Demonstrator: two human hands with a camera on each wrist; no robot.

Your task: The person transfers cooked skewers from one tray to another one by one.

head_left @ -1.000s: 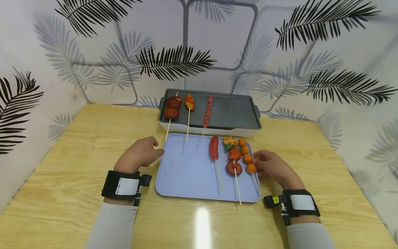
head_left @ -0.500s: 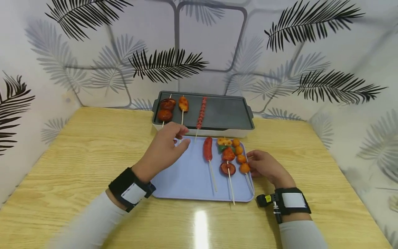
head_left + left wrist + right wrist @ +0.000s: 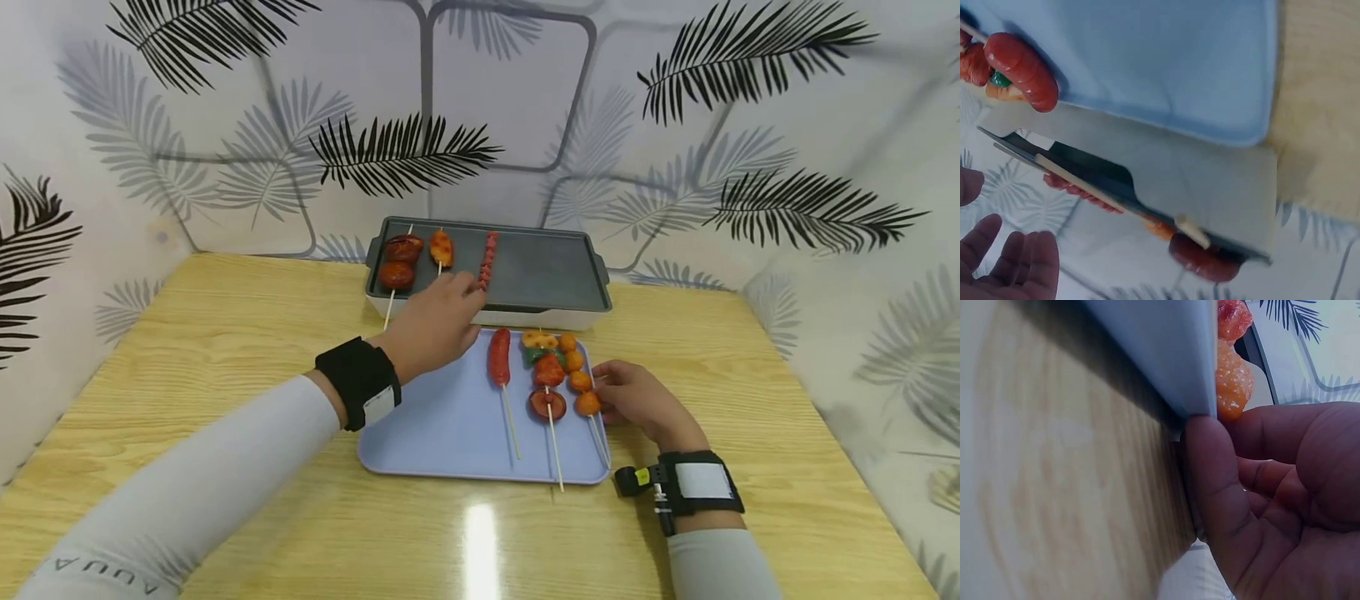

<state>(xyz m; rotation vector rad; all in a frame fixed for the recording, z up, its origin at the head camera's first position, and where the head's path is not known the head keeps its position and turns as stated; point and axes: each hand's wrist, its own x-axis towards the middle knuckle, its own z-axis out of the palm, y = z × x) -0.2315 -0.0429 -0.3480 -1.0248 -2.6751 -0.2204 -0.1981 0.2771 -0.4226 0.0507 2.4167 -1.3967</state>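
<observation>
In the head view my left hand (image 3: 438, 325) reaches over the far left of the lilac tray (image 3: 435, 450), fingers by the skewer of small red pieces (image 3: 487, 254) on the grill. The left wrist view shows its fingers (image 3: 1041, 262) spread and relaxed, with nothing between them. My right hand (image 3: 648, 404) grips the tray's right rim beside the orange ball skewer (image 3: 587, 404); in the right wrist view its thumb lies against the tray's edge. A red sausage skewer (image 3: 498, 358) and a mixed skewer (image 3: 548, 371) also lie on the tray.
Behind the tray stands a grill with a dark plate (image 3: 551, 267). At its left lie a brown skewer (image 3: 397, 275) and an orange-yellow skewer (image 3: 441, 248). Both rest on a wooden table (image 3: 247, 333), with a leaf-patterned cloth (image 3: 510, 100) behind.
My left hand has moved from beside the tray's left edge, right and forward to the red-piece skewer on the grill. My right hand has stayed at the tray's rim. The view has shifted slightly.
</observation>
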